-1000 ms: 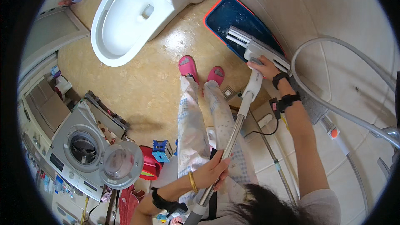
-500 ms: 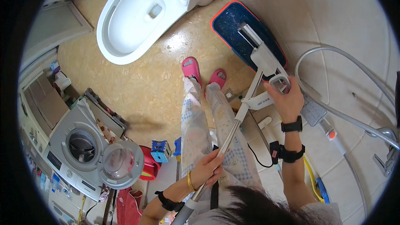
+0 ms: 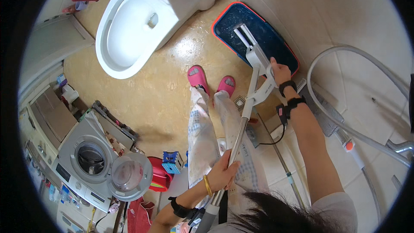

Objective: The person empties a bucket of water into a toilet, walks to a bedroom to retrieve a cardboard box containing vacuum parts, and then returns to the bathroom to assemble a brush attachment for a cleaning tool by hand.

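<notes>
A mop with a white head (image 3: 257, 56) and a silver pole (image 3: 236, 141) slants from my lap up to the bucket. My left hand (image 3: 223, 171) is closed round the pole. My right hand (image 3: 281, 71) is closed on the white frame at the side of the mop head; the fingers' far side is partly hidden. Two white bars at the head's end hang over a dark blue bucket (image 3: 272, 28) with an orange-red rim. Wet streaks or bits show inside the bucket.
A white toilet (image 3: 102, 47) stands at the far left. A washing machine (image 3: 71, 157) with its door open is at the near left, by a red basin (image 3: 158, 174). A grey hose (image 3: 371, 54) loops at the right, near a grey flat mop (image 3: 321, 108).
My right hand has moved farther from me and slightly left, taking a different grip on the frame. The mop head has shifted left over the bucket and turned. My left hand stays on the pole.
</notes>
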The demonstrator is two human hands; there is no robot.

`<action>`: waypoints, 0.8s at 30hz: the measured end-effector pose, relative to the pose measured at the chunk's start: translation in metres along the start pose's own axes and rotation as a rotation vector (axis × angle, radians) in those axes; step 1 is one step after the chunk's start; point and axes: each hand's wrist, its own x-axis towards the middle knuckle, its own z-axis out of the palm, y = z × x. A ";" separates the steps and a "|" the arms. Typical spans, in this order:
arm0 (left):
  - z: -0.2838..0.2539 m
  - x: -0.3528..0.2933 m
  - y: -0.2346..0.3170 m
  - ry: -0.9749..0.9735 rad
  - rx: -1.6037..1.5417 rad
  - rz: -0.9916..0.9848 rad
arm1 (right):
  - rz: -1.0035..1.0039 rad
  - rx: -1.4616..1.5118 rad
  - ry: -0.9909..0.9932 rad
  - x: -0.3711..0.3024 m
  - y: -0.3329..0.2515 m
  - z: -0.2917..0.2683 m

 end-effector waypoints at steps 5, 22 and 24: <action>0.009 0.012 -0.006 -0.030 -0.009 -0.030 | 0.029 -0.122 -0.164 0.042 0.017 0.035; -0.007 0.075 0.002 -0.024 -0.268 -0.079 | 0.096 0.248 -0.186 -0.102 0.134 0.058; -0.009 0.084 -0.001 -0.033 -0.283 -0.061 | 0.115 0.246 -0.216 -0.104 0.124 0.058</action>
